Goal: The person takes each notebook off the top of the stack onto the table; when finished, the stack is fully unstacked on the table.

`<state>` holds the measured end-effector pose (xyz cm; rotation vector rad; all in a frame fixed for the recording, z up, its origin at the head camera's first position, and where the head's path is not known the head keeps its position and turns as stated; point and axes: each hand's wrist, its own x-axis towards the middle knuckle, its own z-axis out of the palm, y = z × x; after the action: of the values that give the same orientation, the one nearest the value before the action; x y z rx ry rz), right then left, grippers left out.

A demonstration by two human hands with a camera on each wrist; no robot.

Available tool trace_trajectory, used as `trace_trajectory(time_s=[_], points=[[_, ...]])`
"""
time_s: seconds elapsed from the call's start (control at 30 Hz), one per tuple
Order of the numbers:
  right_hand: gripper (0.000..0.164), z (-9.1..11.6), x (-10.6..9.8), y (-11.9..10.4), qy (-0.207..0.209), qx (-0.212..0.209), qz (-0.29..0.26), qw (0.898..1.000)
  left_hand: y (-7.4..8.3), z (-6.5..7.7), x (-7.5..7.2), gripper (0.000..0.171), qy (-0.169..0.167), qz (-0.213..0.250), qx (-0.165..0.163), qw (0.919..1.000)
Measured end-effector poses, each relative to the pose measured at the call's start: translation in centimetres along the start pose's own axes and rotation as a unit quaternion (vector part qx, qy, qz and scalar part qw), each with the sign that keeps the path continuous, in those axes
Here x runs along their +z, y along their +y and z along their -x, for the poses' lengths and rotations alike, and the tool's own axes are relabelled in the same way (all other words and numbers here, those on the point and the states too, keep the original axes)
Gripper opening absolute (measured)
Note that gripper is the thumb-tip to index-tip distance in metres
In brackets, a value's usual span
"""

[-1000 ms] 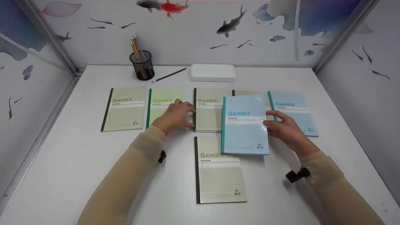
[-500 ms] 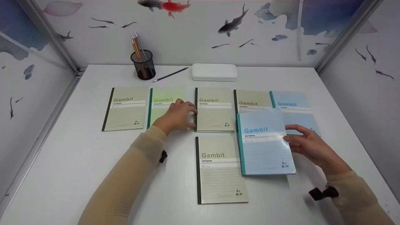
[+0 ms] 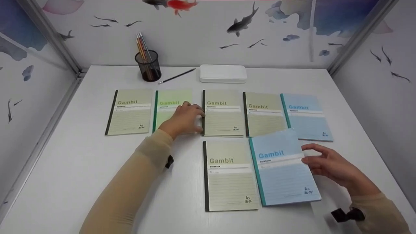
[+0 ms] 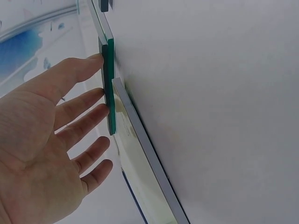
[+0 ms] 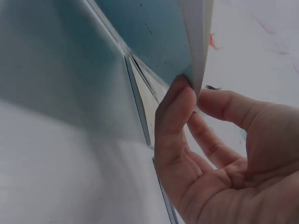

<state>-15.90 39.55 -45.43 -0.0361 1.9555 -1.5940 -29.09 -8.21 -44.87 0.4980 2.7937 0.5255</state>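
Observation:
My right hand (image 3: 334, 167) pinches the right edge of a blue notebook (image 3: 287, 182) between thumb and fingers. That notebook is tilted, its right side raised off the table, beside a beige notebook (image 3: 229, 188) in the front row. In the right wrist view, the blue cover's underside (image 5: 149, 39) rises above the table. My left hand (image 3: 183, 120) reaches over a green notebook (image 3: 174, 97), fingertips at the dark spine of the middle beige notebook (image 3: 224, 120). The left wrist view has its fingers extended, spread along a dark and teal spine (image 4: 111, 88).
The back row also holds a beige notebook (image 3: 130, 118) at left, another beige one (image 3: 265, 112) right of the middle, and a blue one (image 3: 307, 117) at far right. Behind stand a mesh pencil cup (image 3: 148, 66), a loose pencil (image 3: 177, 76) and a white case (image 3: 223, 73).
My right hand has carried the blue notebook rightward and toward the front, uncovering the back-row beige notebook and the front beige one. The left hand has stayed in place.

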Motion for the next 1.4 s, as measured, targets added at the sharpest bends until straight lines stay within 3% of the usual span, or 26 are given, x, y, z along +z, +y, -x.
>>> trace_trajectory(time_s=[0.13,0.23,0.37,0.53,0.67,1.0,1.13,1.23,1.33,1.4], points=[[0.035,-0.1,0.2,0.3,0.022,0.032,0.03,0.999,0.0,-0.1,0.0,0.056,0.003,-0.003,0.002,1.0],[0.046,-0.1,0.6,0.6,0.063,0.053,0.09,0.992,0.0,-0.1,-0.1,0.056,0.004,-0.001,0.007,1.0],[0.06,-0.1,1.7,0.7,0.114,0.074,0.18,0.974,0.0,-0.1,0.0,0.055,0.001,-0.007,0.014,0.9999],[0.059,0.2,3.1,0.1,0.151,0.087,0.258,0.95,0.1,0.1,0.1,0.056,0.0,-0.01,0.014,0.9999],[0.055,0.1,3.9,-0.6,0.164,0.098,0.288,0.938,0.1,0.1,0.1,0.056,0.001,-0.006,0.01,0.9999],[0.047,-0.2,4.4,-1.2,0.181,0.11,0.328,0.921,0.0,0.1,0.1,0.056,0.001,0.003,0.009,1.0],[0.051,-0.3,4.4,-1.4,0.185,0.108,0.342,0.915,0.1,0.1,0.2,0.055,0.005,0.007,0.003,1.0],[0.061,-0.5,4.7,-1.7,0.192,0.091,0.375,0.902,0.1,0.0,0.3,0.055,0.004,0.008,0.005,0.9999],[0.063,-1.3,5.4,-2.1,0.211,0.042,0.399,0.891,0.0,-0.1,0.3,0.056,0.002,0.002,0.012,0.9999],[0.056,-2.2,6.0,-2.4,0.22,-0.004,0.398,0.891,-0.1,-0.1,0.2,0.056,0.002,-0.003,0.014,0.9999]])
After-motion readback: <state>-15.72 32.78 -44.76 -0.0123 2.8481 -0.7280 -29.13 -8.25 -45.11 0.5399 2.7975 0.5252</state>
